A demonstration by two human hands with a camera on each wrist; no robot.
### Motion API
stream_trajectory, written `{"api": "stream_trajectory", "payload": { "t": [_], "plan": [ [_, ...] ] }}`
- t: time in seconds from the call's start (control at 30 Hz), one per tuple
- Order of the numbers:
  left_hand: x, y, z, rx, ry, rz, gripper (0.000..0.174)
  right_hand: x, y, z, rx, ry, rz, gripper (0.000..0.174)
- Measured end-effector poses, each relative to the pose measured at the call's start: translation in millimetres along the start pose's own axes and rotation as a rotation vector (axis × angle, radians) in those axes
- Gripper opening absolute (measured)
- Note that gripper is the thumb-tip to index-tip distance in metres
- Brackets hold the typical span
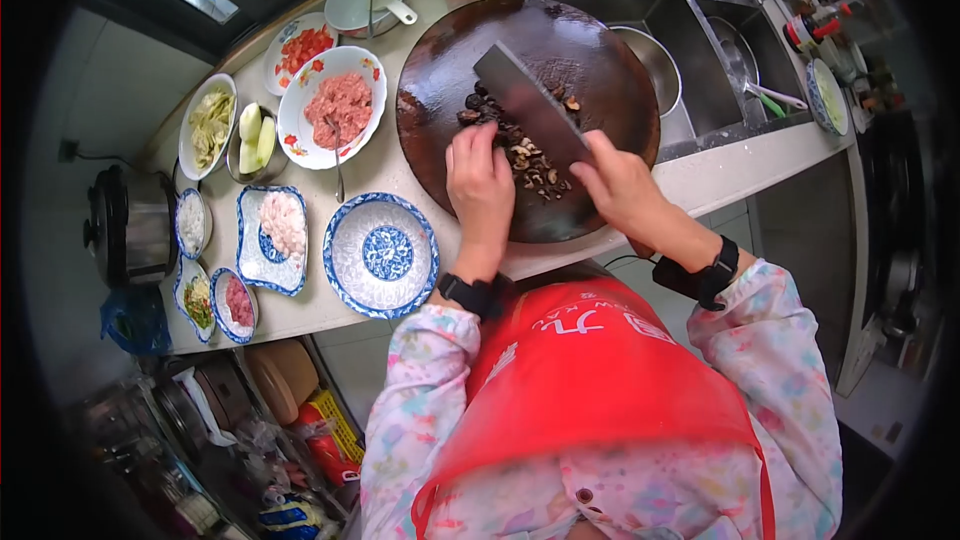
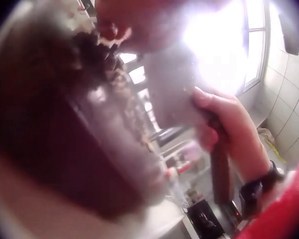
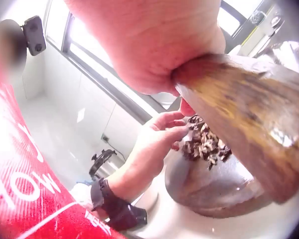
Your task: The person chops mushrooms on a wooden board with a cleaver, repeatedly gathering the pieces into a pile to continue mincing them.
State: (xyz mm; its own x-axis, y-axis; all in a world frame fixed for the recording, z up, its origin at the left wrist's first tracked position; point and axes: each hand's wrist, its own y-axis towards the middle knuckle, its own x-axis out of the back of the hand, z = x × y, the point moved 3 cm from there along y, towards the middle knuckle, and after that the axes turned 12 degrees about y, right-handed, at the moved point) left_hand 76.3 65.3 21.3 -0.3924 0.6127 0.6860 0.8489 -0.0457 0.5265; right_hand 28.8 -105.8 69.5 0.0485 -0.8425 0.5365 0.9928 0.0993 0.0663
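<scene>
On a round, dark wooden chopping board [image 1: 450, 60] lies a pile of chopped dark mushrooms [image 1: 535, 165], pale on their cut faces. My right hand [image 1: 630, 195] grips a cleaver [image 1: 530, 95] by its wooden handle [image 3: 249, 114], thumb near the blade's heel. The broad blade slants over the pile and hides part of it. My left hand [image 1: 482, 180] is at the pile's near left side, its bent fingers holding mushroom pieces against the board. In the right wrist view the left fingertips [image 3: 176, 130] rest at the pile's edge.
Left of the board stand a blue-and-white plate [image 1: 420, 285], a flowered bowl [image 1: 290, 130] of minced meat with a spoon, and several small dishes of ingredients. A sink [image 1: 690, 40] lies behind right. A pot-like cooker [image 1: 135, 225] is far left.
</scene>
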Motion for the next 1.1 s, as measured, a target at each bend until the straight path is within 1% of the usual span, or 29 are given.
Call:
{"api": "stream_trajectory", "payload": {
  "t": [0.07,0.13,0.17,0.2,0.27,0.3,0.33,0.37,0.4,0.47,0.5,0.53,0.6,0.63,0.7,0.77,0.83,0.9,0.93,1.0,1.03,1.1],
  "plan": [
    [-10,20,1,-0.055,-0.053,0.018,0.025,11,-3,-2,-0.039,-0.005,-0.047,0.022],
    [-23,32,6,-0.201,-0.054,0.157,0.018,20,-6,-4,-0.178,0.079,-0.078,0.024],
    [-25,35,10,-0.175,-0.040,0.139,0.015,22,-8,-3,-0.188,0.098,-0.092,0.024],
    [-21,36,12,-0.147,-0.071,0.134,0.016,23,-11,-5,-0.192,0.100,-0.099,0.024],
    [-3,30,14,-0.070,-0.138,0.112,0.017,21,-17,-4,-0.098,0.086,-0.105,0.025],
    [9,21,13,-0.013,-0.162,0.091,0.017,20,-18,-3,-0.100,0.090,-0.109,0.025],
    [20,7,7,0.123,-0.190,0.137,0.016,16,-20,0,-0.079,0.068,-0.057,0.025],
    [23,-9,7,0.106,-0.165,0.145,0.015,10,-23,2,-0.059,0.047,-0.001,0.024],
    [20,-26,11,0.092,-0.140,0.147,0.014,5,-24,4,-0.060,0.051,0.004,0.024],
    [12,-52,19,-0.022,-0.053,0.118,0.012,-11,-24,11,0.090,-0.092,0.125,0.023],
    [11,-57,17,-0.041,-0.035,0.092,0.012,-17,-23,12,0.103,-0.168,0.186,0.023],
    [8,-60,17,-0.036,-0.035,0.091,0.012,-19,-21,13,0.104,-0.169,0.191,0.023],
    [4,-62,16,-0.005,-0.035,0.000,0.012,-24,-20,18,0.183,-0.349,0.342,0.023],
    [2,-63,17,0.026,-0.030,-0.008,0.014,-22,-19,22,0.186,-0.356,0.352,0.023],
    [3,-62,16,0.053,-0.031,-0.005,0.014,-19,-17,31,0.204,-0.495,0.441,0.030],
    [3,-61,15,0.076,-0.031,0.002,0.014,-17,-16,33,0.222,-0.521,0.470,0.031],
    [2,-58,14,0.018,-0.030,-0.029,0.014,-18,-14,33,0.239,-0.542,0.494,0.032],
    [2,-55,14,-0.006,-0.027,-0.048,0.014,-21,-8,32,0.228,-0.582,0.540,0.020],
    [2,-54,13,0.001,-0.010,-0.049,0.014,-27,-2,31,0.232,-0.583,0.544,0.020],
    [4,-56,12,0.005,0.007,-0.049,0.013,-43,11,27,0.253,-0.500,0.485,0.020],
    [3,-57,14,0.001,0.013,-0.029,0.013,-43,14,19,0.261,-0.502,0.480,0.020],
    [7,-55,12,0.007,0.006,-0.004,0.012,-39,11,7,0.238,-0.399,0.388,0.024]
  ]
}}
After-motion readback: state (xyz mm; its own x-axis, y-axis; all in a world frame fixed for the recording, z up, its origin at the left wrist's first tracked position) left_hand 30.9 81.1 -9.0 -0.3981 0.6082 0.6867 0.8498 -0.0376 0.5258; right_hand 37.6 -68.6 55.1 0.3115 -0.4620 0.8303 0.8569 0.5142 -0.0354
